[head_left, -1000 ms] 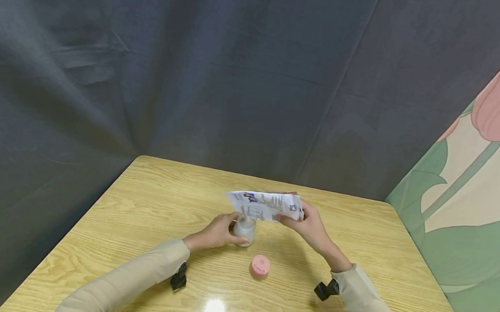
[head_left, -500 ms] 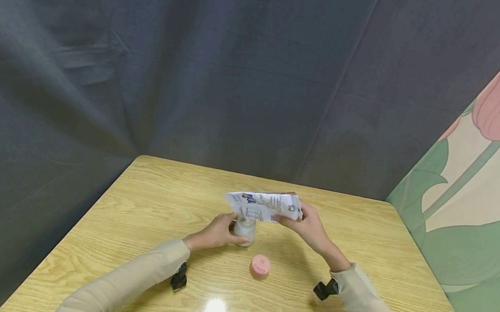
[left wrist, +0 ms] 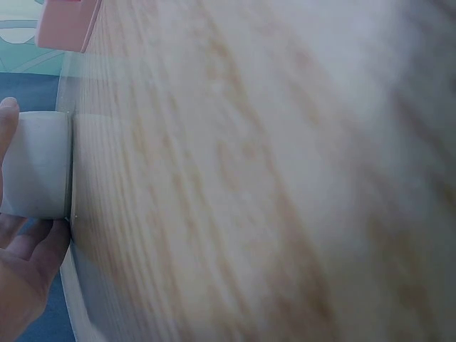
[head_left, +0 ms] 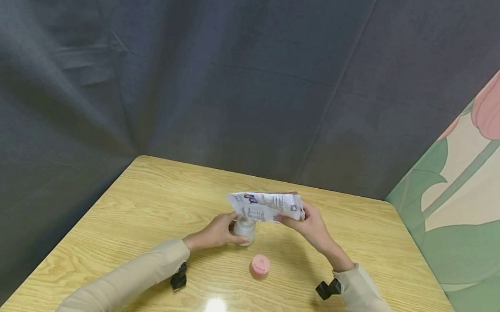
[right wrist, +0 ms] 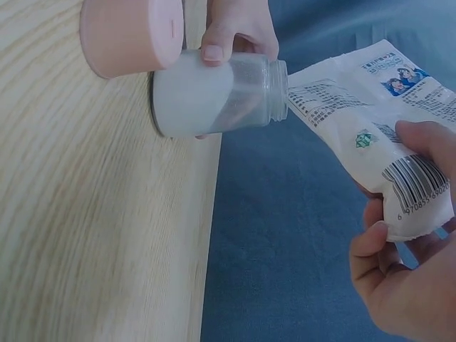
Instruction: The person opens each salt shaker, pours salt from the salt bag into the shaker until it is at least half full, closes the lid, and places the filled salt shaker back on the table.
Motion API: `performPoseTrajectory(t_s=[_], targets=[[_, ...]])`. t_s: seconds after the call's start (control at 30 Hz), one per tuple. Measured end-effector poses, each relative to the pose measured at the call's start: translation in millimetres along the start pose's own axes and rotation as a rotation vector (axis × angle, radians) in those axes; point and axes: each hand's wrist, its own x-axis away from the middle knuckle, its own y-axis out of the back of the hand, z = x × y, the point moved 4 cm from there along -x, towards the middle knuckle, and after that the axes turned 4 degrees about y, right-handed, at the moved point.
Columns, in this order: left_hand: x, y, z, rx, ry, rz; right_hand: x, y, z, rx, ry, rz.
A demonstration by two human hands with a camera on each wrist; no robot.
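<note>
On the table stands a small clear glass jar, its lower part filled with something white, as the right wrist view shows. My left hand holds it from the left, thumb and fingers around its side. Above and to the right, my right hand grips a white printed plastic bag near its barcode end. The bag is tilted, its narrow corner right at the open mouth of the jar. In the left wrist view only the jar's white side and part of my left hand show.
A round pink lid lies on the wooden table just in front of the jar. Behind the table hangs a dark curtain; a wall with a tulip pattern is at the right. Each wrist wears a black camera.
The white level in the jar looks much the same. My right hand and the bag shift only very slightly; the left hand, jar and lid keep their places.
</note>
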Motion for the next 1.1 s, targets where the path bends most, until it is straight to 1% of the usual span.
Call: performPoseTrajectory(t_s=[0.23, 0.73, 0.9, 1.1], targets=[[0.5, -0.2, 0.4, 0.005, 0.012, -0.003, 0.0, 2.3, -1.0, 0.014, 0.004, 0.001], [0.6, 0.0, -0.2, 0.008, 0.002, -0.006, -0.3, 4.1, 3.4, 0.026, 0.037, 0.013], [0.5, -0.4, -1.5, 0.011, 0.008, 0.0, -0.2, 4.7, 2.7, 0.031, 0.033, 0.011], [0.1, -0.3, -3.0, 0.013, 0.011, 0.0, -0.2, 5.7, 1.6, 0.029, 0.008, -0.004]])
